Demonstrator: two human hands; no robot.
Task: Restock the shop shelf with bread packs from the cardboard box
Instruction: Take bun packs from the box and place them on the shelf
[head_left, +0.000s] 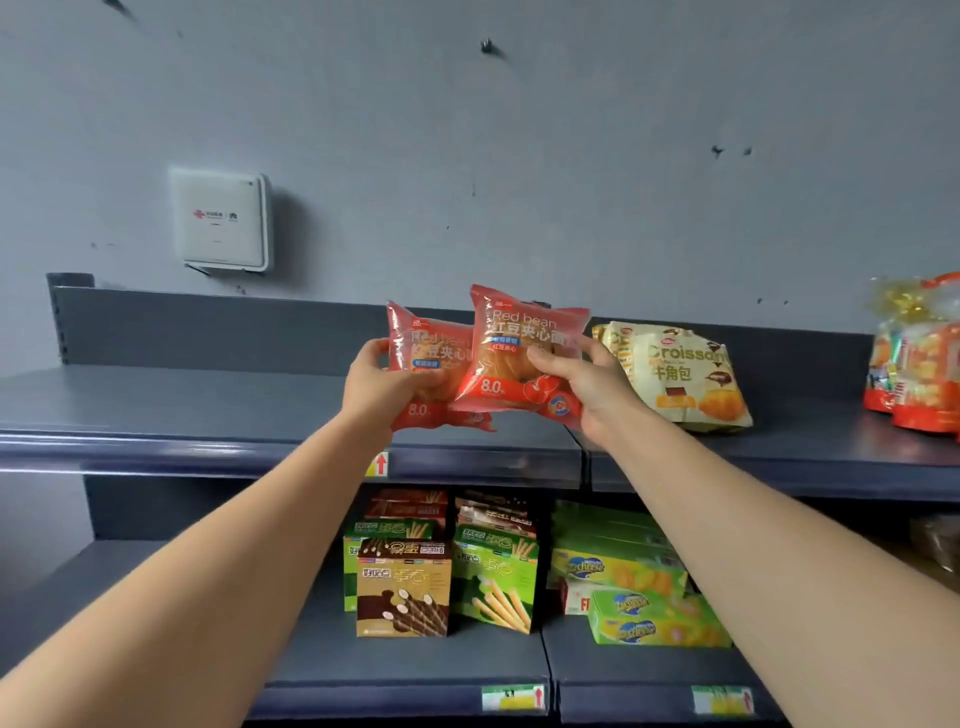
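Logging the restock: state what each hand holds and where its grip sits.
Left hand holds the rear red bean bread pack by its left edge; right hand holds the front red bean bread pack by its right side, thumb across the face.

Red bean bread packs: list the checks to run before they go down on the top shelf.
1. Left hand grips the left pack: ok.
2. Right hand grips the right pack: ok.
3. Labels upright and facing out: ok.
4. Bare room on the top shelf to the left of the croissant packs: ok.
5. Packs held apart so they can be set side by side: not ok, the right pack overlaps the front of the left pack.
6. More packs left in the cardboard box: cannot tell, it is out of view.
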